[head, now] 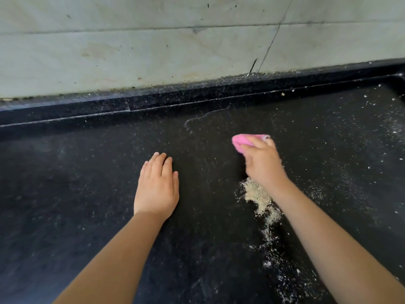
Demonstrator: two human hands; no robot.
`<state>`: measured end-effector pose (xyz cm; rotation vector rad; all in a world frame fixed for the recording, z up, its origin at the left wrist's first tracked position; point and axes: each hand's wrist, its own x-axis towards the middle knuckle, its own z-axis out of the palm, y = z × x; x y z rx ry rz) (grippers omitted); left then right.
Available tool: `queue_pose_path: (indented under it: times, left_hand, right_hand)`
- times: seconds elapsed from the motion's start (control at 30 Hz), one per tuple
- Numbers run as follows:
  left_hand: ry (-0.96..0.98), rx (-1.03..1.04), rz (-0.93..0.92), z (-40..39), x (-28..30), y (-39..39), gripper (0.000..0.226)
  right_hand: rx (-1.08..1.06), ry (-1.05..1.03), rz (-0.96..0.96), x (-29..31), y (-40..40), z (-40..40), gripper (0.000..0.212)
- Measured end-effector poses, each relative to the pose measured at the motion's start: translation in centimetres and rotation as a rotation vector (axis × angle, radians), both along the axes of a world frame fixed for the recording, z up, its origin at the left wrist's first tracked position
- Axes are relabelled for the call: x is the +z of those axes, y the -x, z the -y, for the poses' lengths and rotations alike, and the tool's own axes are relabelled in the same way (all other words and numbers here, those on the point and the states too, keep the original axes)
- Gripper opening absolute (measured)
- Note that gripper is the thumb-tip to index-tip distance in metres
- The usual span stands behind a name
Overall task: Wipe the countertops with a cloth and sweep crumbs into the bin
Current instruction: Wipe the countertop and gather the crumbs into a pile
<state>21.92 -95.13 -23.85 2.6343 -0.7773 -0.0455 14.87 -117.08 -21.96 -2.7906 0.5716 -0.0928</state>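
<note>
Right hand [264, 165] gripping pink cloth [241, 142] on dark countertop [87, 194]; left hand [156, 189] flat, fingers straight. Crumbs [260, 201] partly heaped beneath right wrist, more scattered right. Sweeping unfinished; no bin visible.

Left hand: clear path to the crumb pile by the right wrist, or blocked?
Probably yes. The left hand lies flat and holds nothing on the countertop, with bare surface between it and the crumb pile. Only the right hand, holding the pink cloth, crowds the pile's far side.
</note>
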Motion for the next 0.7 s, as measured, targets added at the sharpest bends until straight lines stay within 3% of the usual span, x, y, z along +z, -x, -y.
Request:
queue_pose_path:
  times: [0.17, 0.3, 0.4, 0.53, 0.7]
  left_hand:
    - [-0.026, -0.006, -0.021, 0.0, 0.0, 0.0, 0.036]
    - [-0.038, -0.003, -0.036, 0.0, 0.1, -0.1, 0.038]
    - [-0.040, 0.007, -0.030, 0.1, -0.1, -0.1, 0.035]
    - [-0.044, 0.027, -0.035, 0.2, -0.2, 0.0, 0.038]
    - [-0.030, 0.016, -0.032, 0.1, -0.2, 0.0, 0.033]
  right_hand:
    - [-0.185, 0.045, 0.079, 1.1, 0.5, 3.2, 0.039]
    - [0.041, 0.012, 0.314, 2.6, 1.4, -3.0, 0.032]
    - [0.164, -0.017, 0.256, 1.5, 1.7, -7.8, 0.029]
    - [0.194, -0.014, 0.107, 0.9, 0.1, -8.6, 0.035]
    - [0.021, -0.035, -0.072, 1.0, 0.6, -3.1, 0.047]
